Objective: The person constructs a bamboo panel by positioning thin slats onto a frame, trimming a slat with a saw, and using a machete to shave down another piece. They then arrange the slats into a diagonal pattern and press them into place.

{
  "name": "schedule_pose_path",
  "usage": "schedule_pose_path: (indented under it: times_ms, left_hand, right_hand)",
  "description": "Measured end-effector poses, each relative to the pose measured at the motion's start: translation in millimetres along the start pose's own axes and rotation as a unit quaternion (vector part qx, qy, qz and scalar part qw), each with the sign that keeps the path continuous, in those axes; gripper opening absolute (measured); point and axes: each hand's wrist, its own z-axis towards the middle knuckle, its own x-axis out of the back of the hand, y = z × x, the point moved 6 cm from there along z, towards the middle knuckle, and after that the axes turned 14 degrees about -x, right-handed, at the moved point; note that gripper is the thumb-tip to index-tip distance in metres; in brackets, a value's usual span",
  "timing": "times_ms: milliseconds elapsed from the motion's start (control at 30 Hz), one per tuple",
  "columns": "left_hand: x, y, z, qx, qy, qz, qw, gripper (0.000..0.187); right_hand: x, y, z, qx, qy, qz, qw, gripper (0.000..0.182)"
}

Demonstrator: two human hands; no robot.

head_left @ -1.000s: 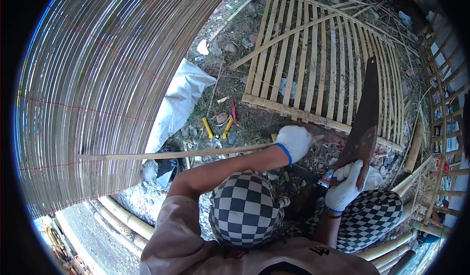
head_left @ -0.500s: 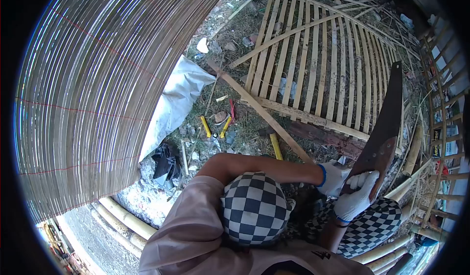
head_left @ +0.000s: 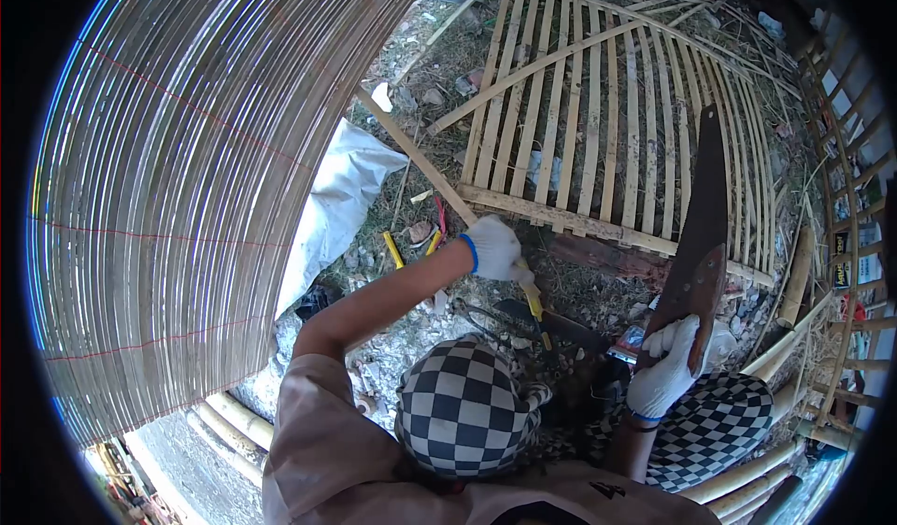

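Observation:
My left hand (head_left: 493,245), in a white glove with a blue cuff, is closed around a flat wooden strip (head_left: 416,154) that slants up to the left. Just below that hand is a yellow-handled tool (head_left: 533,303), partly hidden. My right hand (head_left: 665,368), also gloved, grips the handle of a hand saw (head_left: 703,209); the dark blade points upward, in front of the slatted bamboo panel (head_left: 603,119). Checkered cloth covers my knees (head_left: 465,408) on both sides of the hands.
A curved slatted screen (head_left: 187,170) hangs at the left, beside a white sheet (head_left: 350,193). Yellow pieces (head_left: 393,249) lie on rubble. Bamboo poles (head_left: 747,483) are at lower right, with a lattice (head_left: 855,315) along the right edge.
My left hand has moved left from beside the saw and taken hold of the wooden strip, whose upper end has shifted up and left. The saw has shifted left and tilts more upright.

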Motion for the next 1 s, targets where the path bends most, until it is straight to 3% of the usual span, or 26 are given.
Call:
schedule_pose_path:
  times_ms: [67, 200, 233, 333, 400, 467, 667, 700, 800, 1000]
  left_hand:
    - [22.2, -31.1, -22.6, 0.077, -0.019, -0.009, 0.997, 0.06]
    - [22.0, -49.2, -41.1, 0.092, 0.079, 0.005, 0.993, 0.061]
    - [30.8, -52.0, -43.5, 0.103, 0.089, 0.015, 0.991, 0.061]
    - [72.1, -70.8, -63.1, 0.137, 0.151, -0.014, 0.979, 0.058]
    - [74.2, -103.2, -73.4, 0.149, 0.227, 0.004, 0.962, 0.058]
    - [58.1, -135.1, -76.7, 0.192, 0.239, -0.023, 0.951, 0.057]
    - [45.9, -143.6, -59.4, 0.2, 0.228, 0.033, 0.952, 0.053]
    - [45.2, -145.3, -59.0, 0.228, 0.189, -0.003, 0.955, 0.053]
    - [68.4, -115.6, -73.6, 0.27, 0.277, 0.098, 0.917, 0.057]
    - [29.7, -89.2, -90.3, 0.502, 0.483, 0.027, 0.717, 0.112]
  right_hand:
    - [-1.9, 6.5, -1.6, -0.008, -0.005, -0.014, 1.0, 0.02]
    - [-11.0, 13.0, -7.7, -0.043, 0.016, -0.073, 0.996, 0.023]
    - [-9.7, 15.6, -5.9, 0.017, -0.005, -0.164, 0.986, 0.023]
    - [-4.0, 30.4, -1.6, -0.054, 0.002, -0.102, 0.993, 0.016]
    - [-7.9, 34.1, -4.2, -0.045, -0.011, -0.12, 0.992, 0.013]
    - [-25.4, 30.1, -13.6, -0.045, -0.03, -0.146, 0.988, 0.011]
    - [-41.1, 50.0, -27.4, -0.072, -0.074, -0.203, 0.974, 0.01]
    - [-40.9, 57.9, -26.7, -0.071, -0.091, -0.219, 0.969, 0.01]
    - [-48.0, 68.7, -31.2, -0.02, -0.113, -0.289, 0.95, 0.013]
    - [-63.9, 83.8, -42.3, 0.024, -0.151, -0.385, 0.91, 0.017]
